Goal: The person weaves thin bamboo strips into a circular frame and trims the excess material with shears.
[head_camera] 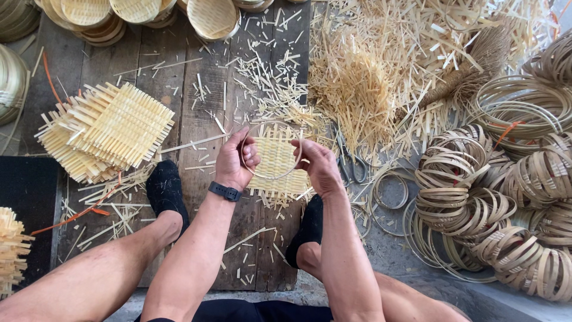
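The left hand [235, 162], a black watch [225, 191] strapped at its wrist, was curled with its fingers pinching the left side of a thin round hoop of pale bamboo strip [271, 150]. The right hand [317, 166] pinched the same hoop at its right side, fingers bent over the rim. The hoop was held just above a small square mat of woven pale bamboo slats [279, 167], which lay on the dark wooden plank floor [173, 77] between the person's feet in black shoes [165, 189]. To the left of the hands lay a stack of similar woven square mats [110, 131]. To the right, beyond grey scissors [353, 167], were heaped coils of bamboo hoops [476, 191]. Above the hands spread a pile of loose bamboo offcuts [369, 71], and shallow round woven baskets [211, 16] stood along the top edge.
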